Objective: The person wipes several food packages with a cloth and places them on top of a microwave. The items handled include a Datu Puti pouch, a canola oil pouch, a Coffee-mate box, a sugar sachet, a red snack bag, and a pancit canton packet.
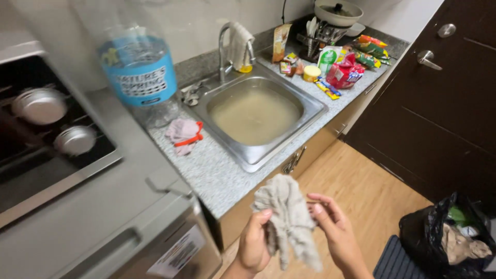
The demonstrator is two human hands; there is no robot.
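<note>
A crumpled grey-beige rag [287, 217] hangs between both my hands in front of the counter edge. My left hand [254, 243] grips its left side with the thumb up against the cloth. My right hand [336, 230] pinches its right side with the fingertips. Both hands are held over the wooden floor, below and in front of the steel sink [310, 106], which holds murky beige water [256, 113].
A pink cloth with an orange band [183, 134] lies on the speckled counter [217, 170] left of the sink. A big water bottle with a blue label [138, 72] stands behind it. Snack packets [343, 67] crowd the far counter. A stove [51, 134] is at left, a black rubbish bag [449, 237] at right.
</note>
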